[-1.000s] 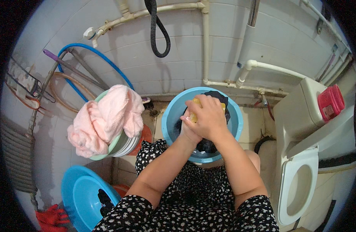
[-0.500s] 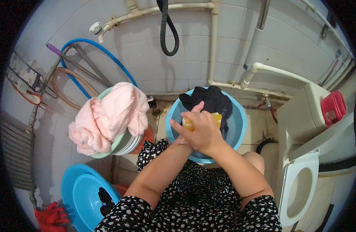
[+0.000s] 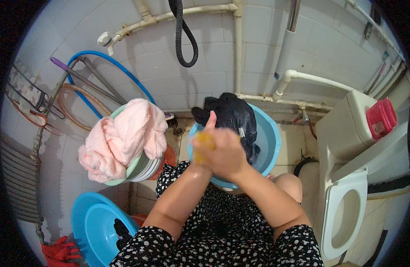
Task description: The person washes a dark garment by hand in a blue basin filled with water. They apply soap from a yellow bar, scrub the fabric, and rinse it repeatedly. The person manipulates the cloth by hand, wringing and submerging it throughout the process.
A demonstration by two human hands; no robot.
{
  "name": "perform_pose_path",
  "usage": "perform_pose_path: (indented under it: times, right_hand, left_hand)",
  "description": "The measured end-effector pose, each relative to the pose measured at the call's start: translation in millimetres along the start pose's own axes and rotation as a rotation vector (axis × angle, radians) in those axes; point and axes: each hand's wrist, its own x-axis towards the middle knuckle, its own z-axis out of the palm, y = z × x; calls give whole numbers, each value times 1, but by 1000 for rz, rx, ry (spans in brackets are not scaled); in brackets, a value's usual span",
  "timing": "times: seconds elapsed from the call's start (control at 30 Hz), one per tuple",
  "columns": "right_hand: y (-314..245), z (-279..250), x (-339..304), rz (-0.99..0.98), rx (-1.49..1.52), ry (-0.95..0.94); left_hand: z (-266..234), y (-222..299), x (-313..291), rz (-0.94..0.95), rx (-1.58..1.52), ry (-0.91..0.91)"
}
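Over the light blue basin (image 3: pixel 272 147) my two hands are together. My right hand (image 3: pixel 225 151), blurred by motion, is closed round a yellow block that looks like a bar of soap (image 3: pixel 205 146). My left hand (image 3: pixel 211 121) lies beneath it with one digit stretched upward; its other fingers are hidden behind the soap and the right hand. Just beyond both hands, a black garment (image 3: pixel 231 113) with a small white detail hangs over the basin's far left rim and into it. Whether the left hand touches the garment cannot be seen.
Pink fleecy cloth (image 3: pixel 125 138) fills a pale green basin at left. A larger blue basin (image 3: pixel 84 218) holds something black, with red gloves (image 3: pixel 60 251) nearby. A toilet (image 3: pixel 345 213) stands at right; pipes (image 3: pixel 238 53) and a dark hose (image 3: pixel 182 40) run along the wall.
My hands and the soap have shifted left, off the middle of the basin. More of the black garment shows to their right. The view has also moved slightly.
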Motion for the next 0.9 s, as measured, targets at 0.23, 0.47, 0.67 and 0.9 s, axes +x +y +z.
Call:
perform_pose_path:
  times: [0.23,0.47,0.67,0.9]
  right_hand:
    - [117,2,-18,987,559,470]
    - [108,-19,-45,1480,1714,156]
    - [94,-17,-32,1166,2169,216]
    - [95,-37,-20,1077,1893,265]
  left_hand:
    - [32,-5,23,-185,106,524]
    - [45,32,29,-126,62,302]
    - [47,19,14,-292,287,336]
    - [31,-3,21,-175,387,651]
